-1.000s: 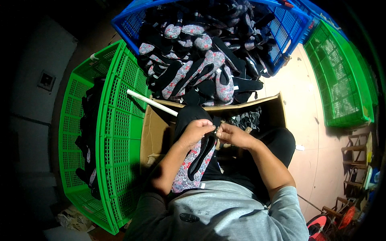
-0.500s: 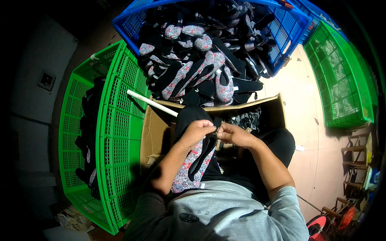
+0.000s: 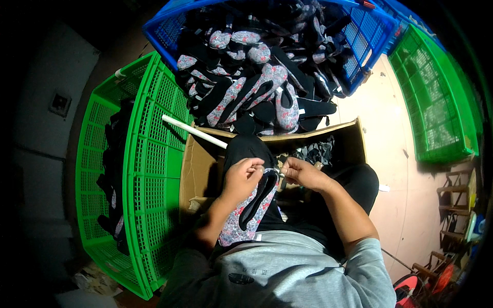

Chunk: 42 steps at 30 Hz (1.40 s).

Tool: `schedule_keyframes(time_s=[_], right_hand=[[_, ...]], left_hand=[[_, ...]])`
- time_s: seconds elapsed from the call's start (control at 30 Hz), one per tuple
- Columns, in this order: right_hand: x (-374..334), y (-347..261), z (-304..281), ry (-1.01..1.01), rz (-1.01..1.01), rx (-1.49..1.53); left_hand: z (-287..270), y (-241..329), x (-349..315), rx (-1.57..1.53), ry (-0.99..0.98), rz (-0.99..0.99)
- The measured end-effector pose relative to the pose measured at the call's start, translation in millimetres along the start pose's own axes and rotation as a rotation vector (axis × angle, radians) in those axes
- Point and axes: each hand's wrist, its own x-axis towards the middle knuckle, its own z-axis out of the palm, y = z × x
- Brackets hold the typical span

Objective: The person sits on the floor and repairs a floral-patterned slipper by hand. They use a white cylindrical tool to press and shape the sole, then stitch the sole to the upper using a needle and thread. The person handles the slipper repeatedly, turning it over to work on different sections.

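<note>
Fingers curled, grip unclear to me, my left hand (image 3: 241,179) and right hand (image 3: 304,174) flank the far end of a grey-and-red floral fabric shoe (image 3: 237,222). A slack pinch could drop it into the brown cardboard box (image 3: 196,172). It lies on my black trousers (image 3: 249,147), between green mesh plastic crates (image 3: 154,164).

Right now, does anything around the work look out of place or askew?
Two small things: a white rod slants across the corner of the cardboard box, angled against its sides, and a small white scrap lies alone on the floor. The floral shoe shows no clear damage.
</note>
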Motion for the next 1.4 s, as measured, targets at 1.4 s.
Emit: schedule_keyframes(time_s=[1.4], right_hand=[[-3.5, 10.6, 42.6, 0.144, -0.206, 0.209]], left_hand=[[2.8, 11.9, -31.8, 0.526, 0.299, 0.631]])
